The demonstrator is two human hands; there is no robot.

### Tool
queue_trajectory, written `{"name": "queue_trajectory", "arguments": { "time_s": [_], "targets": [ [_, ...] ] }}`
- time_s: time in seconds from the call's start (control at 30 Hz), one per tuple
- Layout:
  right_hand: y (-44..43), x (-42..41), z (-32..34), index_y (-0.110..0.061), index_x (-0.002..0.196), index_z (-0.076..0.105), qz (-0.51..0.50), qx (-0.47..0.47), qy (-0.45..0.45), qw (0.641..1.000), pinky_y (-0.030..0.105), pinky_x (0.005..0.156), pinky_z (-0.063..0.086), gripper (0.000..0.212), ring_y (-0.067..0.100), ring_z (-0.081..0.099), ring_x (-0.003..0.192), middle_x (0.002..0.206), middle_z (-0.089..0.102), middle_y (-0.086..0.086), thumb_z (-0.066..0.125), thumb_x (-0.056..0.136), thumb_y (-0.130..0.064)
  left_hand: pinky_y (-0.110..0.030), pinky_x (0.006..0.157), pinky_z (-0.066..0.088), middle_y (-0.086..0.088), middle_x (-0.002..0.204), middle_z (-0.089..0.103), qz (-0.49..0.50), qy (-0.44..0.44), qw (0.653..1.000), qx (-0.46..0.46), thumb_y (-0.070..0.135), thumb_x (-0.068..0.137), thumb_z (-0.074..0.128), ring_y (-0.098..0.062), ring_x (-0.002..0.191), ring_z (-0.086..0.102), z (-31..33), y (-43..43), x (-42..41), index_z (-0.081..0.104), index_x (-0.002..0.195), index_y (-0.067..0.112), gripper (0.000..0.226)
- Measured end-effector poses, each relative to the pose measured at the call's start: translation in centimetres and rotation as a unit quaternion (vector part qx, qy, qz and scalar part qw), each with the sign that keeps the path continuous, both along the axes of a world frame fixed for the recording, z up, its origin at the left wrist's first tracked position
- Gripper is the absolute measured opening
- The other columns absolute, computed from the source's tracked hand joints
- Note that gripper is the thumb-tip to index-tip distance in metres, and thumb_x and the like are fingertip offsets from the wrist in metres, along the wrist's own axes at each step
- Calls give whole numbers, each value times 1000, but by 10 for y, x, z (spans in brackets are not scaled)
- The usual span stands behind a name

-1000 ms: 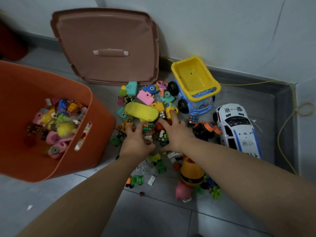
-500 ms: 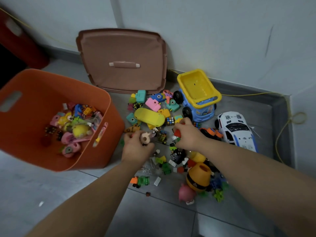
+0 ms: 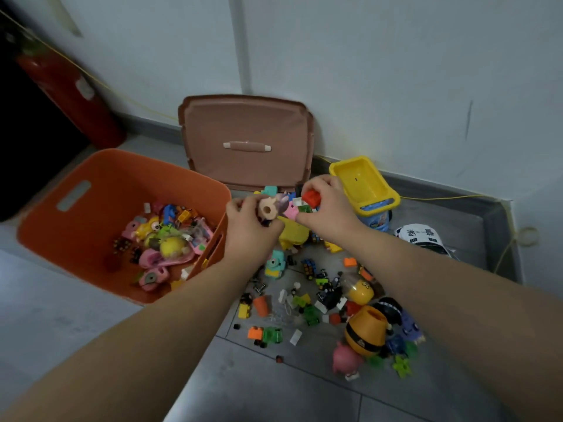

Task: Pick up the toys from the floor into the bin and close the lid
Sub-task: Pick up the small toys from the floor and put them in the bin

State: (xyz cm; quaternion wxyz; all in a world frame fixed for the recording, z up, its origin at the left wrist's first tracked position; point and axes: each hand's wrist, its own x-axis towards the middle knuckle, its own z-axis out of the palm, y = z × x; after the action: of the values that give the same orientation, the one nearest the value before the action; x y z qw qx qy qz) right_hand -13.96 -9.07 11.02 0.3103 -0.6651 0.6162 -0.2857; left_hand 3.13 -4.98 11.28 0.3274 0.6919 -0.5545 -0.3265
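Note:
An orange bin (image 3: 91, 184) stands open on the floor at the left, holding several small toys. Its brown lid (image 3: 246, 138) leans upright against the wall behind. My left hand (image 3: 246, 226) is raised just right of the bin's rim and grips a small tan figure (image 3: 267, 210). My right hand (image 3: 327, 205) is lifted beside it and holds a red block (image 3: 310, 197) with a few small pieces. Many small toys (image 3: 307, 296) lie scattered on the floor below both hands.
A yellow-and-blue dump truck (image 3: 365, 190) stands by the wall at the right, with a white police car (image 3: 423, 239) beyond my right forearm. An orange-and-black barrel toy (image 3: 365, 330) and a pink pig (image 3: 344, 359) lie near me. A red cylinder (image 3: 70, 95) stands at back left.
Both hands have lifted off the floor pile with toys in them and moved up and left toward the bin. The camera has tilted up.

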Motion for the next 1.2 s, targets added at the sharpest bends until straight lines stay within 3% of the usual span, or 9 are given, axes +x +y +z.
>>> {"name": "queue_trajectory", "arguments": {
  "time_s": [0.17, 0.4, 0.53, 0.67, 0.77, 0.9, 1.0, 1.13, 1.2],
  "targets": [
    [-10, 42, 31, -24, 95, 57, 10, -36, -46, 998, 22, 83, 40, 36, 18, 49, 99, 117, 39, 1, 76, 68, -11, 4, 64, 32, 1, 126, 35, 84, 54, 994, -49, 20, 81, 70, 6, 82, 45, 33, -15, 30, 56, 119, 26, 41],
    [-13, 124, 50, -20, 95, 57, 97, -64, -76, 990, 3, 78, 33, 31, 7, 44, 96, 115, 38, 0, 75, 71, -12, -3, 70, 37, 0, 129, 31, 151, 52, 986, -49, 16, 85, 70, -3, 92, 51, 41, -6, 93, 55, 117, 27, 37],
    [-11, 166, 46, -22, 100, 57, 153, -48, -55, 986, 21, 91, 42, 35, 15, 48, 106, 121, 38, 1, 75, 71, -15, -13, 72, 43, -1, 136, 27, 176, 37, 983, -21, 17, 86, 72, -6, 91, 54, 35, 3, 129, 54, 114, 30, 35],
    [-8, 181, 41, -28, 124, 57, 210, -32, 29, 977, 32, 99, 46, 47, 26, 47, 129, 150, 27, 5, 71, 79, -20, -24, 79, 46, -4, 149, 19, 179, 6, 983, 24, 27, 88, 71, -18, 107, 55, 27, 12, 150, 53, 122, 32, 39],
    [-7, 182, 40, -38, 141, 44, 235, -32, 59, 970, 31, 95, 49, 65, 26, 51, 129, 161, 15, -2, 73, 83, -30, -16, 80, 41, -5, 157, 14, 155, -19, 987, 32, 18, 90, 68, -24, 125, 49, 22, 17, 157, 53, 131, 31, 46],
    [-6, 176, 41, -37, 149, 35, 228, -46, 41, 972, 31, 108, 39, 74, 25, 34, 144, 162, 16, -1, 72, 85, -34, -21, 89, 37, -3, 163, 10, 123, -34, 991, 42, 15, 85, 71, -25, 141, 33, 21, 18, 154, 52, 137, 30, 57],
    [-6, 162, 39, -37, 149, 33, 204, -61, 53, 976, 42, 112, 40, 72, 27, 34, 144, 161, 18, 0, 70, 86, -40, -29, 89, 44, -1, 161, 14, 110, -38, 993, 23, 18, 85, 67, -23, 135, 40, 23, 18, 143, 52, 135, 33, 54],
    [-5, 131, 36, -36, 150, 31, 174, -54, 94, 979, 48, 111, 40, 73, 30, 34, 143, 160, 19, 3, 67, 87, -46, -28, 79, 44, 2, 155, 23, 80, -62, 995, -22, 14, 88, 63, -4, 98, 52, 28, 14, 118, 52, 133, 33, 51],
    [-3, 112, 35, -35, 151, 30, 160, -50, 119, 979, 51, 114, 35, 74, 32, 27, 146, 160, 19, 5, 66, 87, -47, -30, 80, 46, 3, 153, 27, 59, -86, 993, -57, 14, 85, 63, -11, 104, 54, 29, 10, 106, 53, 132, 34, 52]
  ]
}}
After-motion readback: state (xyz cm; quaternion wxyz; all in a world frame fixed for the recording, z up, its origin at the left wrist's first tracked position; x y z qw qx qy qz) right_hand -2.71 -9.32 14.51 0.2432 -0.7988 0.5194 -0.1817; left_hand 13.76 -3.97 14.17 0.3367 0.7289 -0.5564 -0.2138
